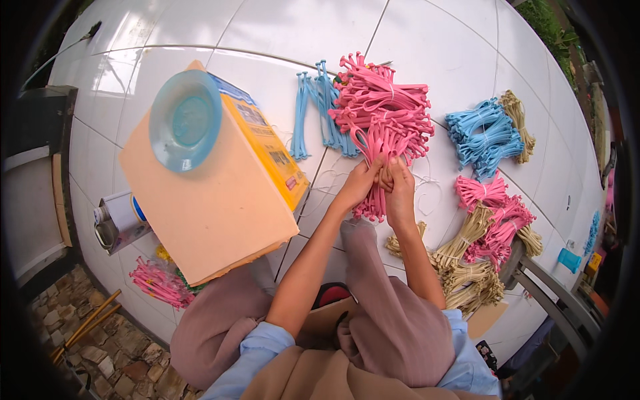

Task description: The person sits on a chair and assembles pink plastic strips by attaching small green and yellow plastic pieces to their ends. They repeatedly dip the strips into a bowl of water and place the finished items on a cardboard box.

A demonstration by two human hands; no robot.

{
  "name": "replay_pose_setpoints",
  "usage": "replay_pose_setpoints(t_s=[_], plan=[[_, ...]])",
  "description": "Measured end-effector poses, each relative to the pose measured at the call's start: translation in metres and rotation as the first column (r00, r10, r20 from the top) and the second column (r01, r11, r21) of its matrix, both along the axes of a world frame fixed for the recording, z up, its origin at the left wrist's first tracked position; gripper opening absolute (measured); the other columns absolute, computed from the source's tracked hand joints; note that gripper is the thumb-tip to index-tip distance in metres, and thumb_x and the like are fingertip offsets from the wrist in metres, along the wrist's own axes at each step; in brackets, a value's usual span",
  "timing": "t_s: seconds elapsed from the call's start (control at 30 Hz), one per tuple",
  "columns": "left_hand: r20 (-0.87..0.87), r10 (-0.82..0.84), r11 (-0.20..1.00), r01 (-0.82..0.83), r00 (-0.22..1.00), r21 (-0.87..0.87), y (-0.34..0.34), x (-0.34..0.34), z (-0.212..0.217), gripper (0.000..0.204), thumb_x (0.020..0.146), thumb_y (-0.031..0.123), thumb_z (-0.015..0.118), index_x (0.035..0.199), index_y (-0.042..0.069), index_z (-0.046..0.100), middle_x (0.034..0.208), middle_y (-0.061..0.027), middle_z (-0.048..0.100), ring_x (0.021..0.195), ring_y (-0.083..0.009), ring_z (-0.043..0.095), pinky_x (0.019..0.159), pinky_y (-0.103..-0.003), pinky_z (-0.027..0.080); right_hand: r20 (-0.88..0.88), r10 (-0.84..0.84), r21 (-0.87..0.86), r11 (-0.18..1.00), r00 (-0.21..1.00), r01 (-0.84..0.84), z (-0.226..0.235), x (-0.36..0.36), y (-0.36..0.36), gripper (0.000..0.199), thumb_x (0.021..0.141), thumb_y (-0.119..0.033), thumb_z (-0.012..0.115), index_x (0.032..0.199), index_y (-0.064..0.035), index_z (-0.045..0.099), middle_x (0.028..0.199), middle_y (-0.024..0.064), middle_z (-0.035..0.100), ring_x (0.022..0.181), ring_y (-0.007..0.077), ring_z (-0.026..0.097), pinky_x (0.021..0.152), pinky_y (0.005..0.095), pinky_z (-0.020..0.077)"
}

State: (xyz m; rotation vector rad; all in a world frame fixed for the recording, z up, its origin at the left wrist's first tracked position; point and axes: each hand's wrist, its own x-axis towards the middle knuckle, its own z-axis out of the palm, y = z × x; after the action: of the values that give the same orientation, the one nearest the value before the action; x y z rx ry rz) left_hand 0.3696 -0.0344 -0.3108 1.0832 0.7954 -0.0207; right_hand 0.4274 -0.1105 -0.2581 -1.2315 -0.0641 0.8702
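Note:
Both my hands are closed at the middle of a bundle of pink strips with knobbed ends [377, 203]. My left hand [361, 183] grips it from the left, with fingers bent. Against it, my right hand [398, 189] pinches at the same spot; whether a thread runs between the fingers is too small to tell. Just beyond lies a heap of tied pink bundles [387, 97]. Loose blue strips [301, 120] lie left of that heap. Thin white string [427, 190] is scattered on the tiles around the hands.
A large box [213, 200] stands at the left, with a translucent blue dish [187, 121] on top. Beside it is a metal can [119, 223]. Blue bundles [485, 137], more pink bundles [510, 227] and beige bundles [470, 283] lie on the white tiled floor [440, 40] at the right.

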Motion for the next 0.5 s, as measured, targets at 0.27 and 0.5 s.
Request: replay_pose_setpoints(t_s=[0.27,0.5], plan=[[-0.171,0.113,0.961,-0.064,0.979,0.269,-0.008,0.019,-0.008,0.077,0.086,0.065,0.037,0.075,-0.008,0.059,0.065,-0.0270,0.057,0.067,-0.0377,0.061,0.063,-0.045,0.044,0.281,0.040,-0.267,0.963,0.959,0.038,0.026,-0.019,-0.004,0.032,0.098,-0.022,0.040,0.070,-0.0095,0.032,0.061,-0.0044,0.027,0.054,0.0058,0.024,0.050,0.0229,0.0270],[-0.325,-0.171,0.965,0.225,0.930,0.138,0.043,0.000,-0.013,0.082,0.087,0.067,0.031,0.102,-0.009,0.060,0.099,-0.0307,0.060,0.102,-0.0365,0.058,0.088,-0.041,0.042,0.318,-0.049,-0.197,0.973,0.947,0.116,0.043,-0.016,-0.040,0.026,0.099,-0.021,0.038,0.078,-0.0046,0.037,0.057,-0.0011,0.033,0.052,0.0086,0.031,0.049,0.0251,0.0297]])
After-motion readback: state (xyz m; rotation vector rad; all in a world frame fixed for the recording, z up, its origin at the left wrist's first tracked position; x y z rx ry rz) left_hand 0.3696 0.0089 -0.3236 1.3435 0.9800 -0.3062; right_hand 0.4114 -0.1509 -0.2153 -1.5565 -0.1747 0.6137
